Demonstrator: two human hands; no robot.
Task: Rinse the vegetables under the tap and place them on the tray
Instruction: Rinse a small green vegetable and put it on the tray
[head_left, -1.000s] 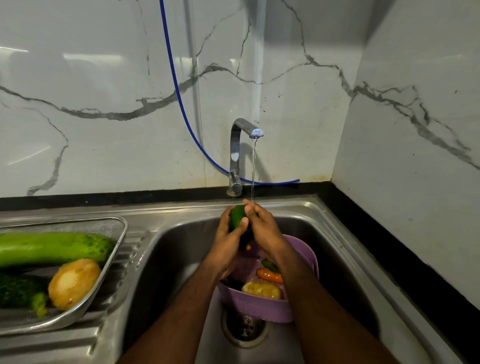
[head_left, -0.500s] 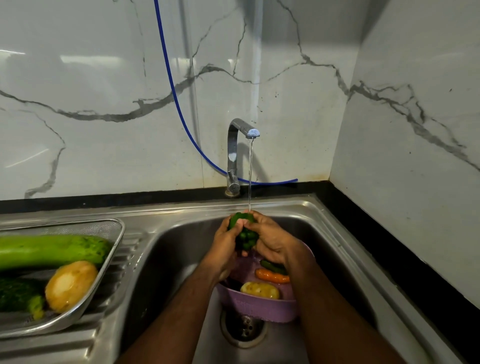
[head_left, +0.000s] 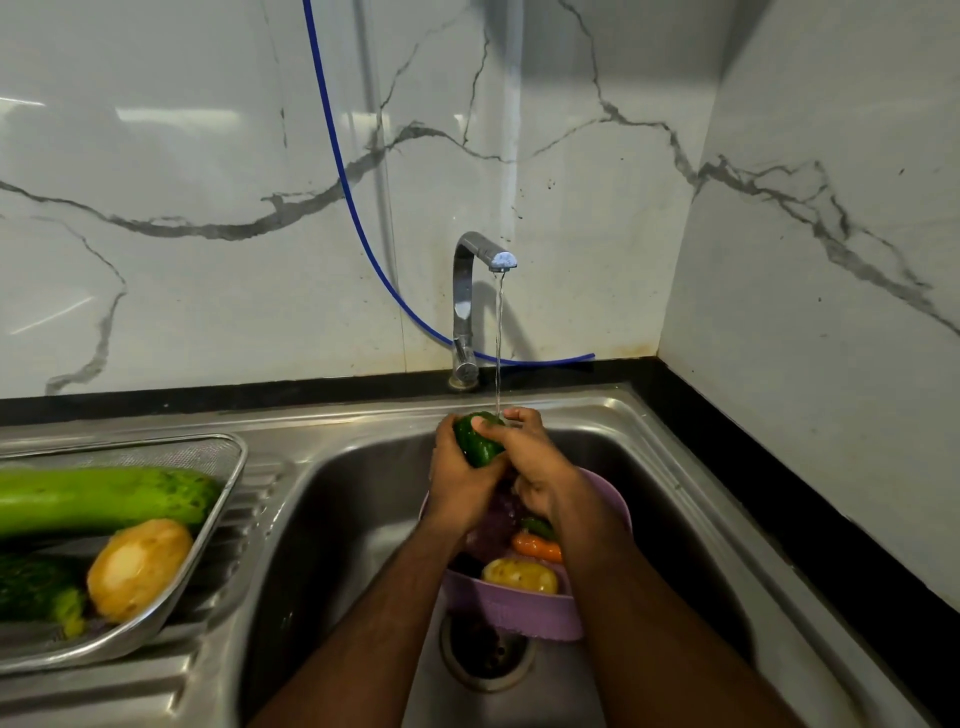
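I hold a green pepper (head_left: 478, 444) between both hands over the sink (head_left: 675, 467), right under the thin stream from the tap (head_left: 480, 260). My left hand (head_left: 457, 478) cups it from the left and below, and my right hand (head_left: 524, 457) wraps it from the right, thumb across its top; both are closed around it.

Half a second ago the pepper sat lower in my palms and looked lumpier, showing a lobed end. Now I have lifted it a little and rolled it, so a smooth glossy side faces up and the water lands on its upper end, by my right fingertips (head_left: 517, 415). I judge this as the rubbing stage of the rinse: I am turning it so each side gets wet, and it is not ready to go over yet.

Its long axis runs from upper left, away from me, down to lower right, towards me, tilted rather than flat. Which end carries the stalk I cannot tell; my hands cover both.

Below my wrists the purple basket (head_left: 519, 608) holds a potato (head_left: 519, 576) and a carrot (head_left: 537, 546), unwashed by my guess. On the left, the tray (head_left: 234, 467) already carries a long green gourd (head_left: 104, 499), another potato (head_left: 137, 569) and a dark green vegetable (head_left: 31, 587).
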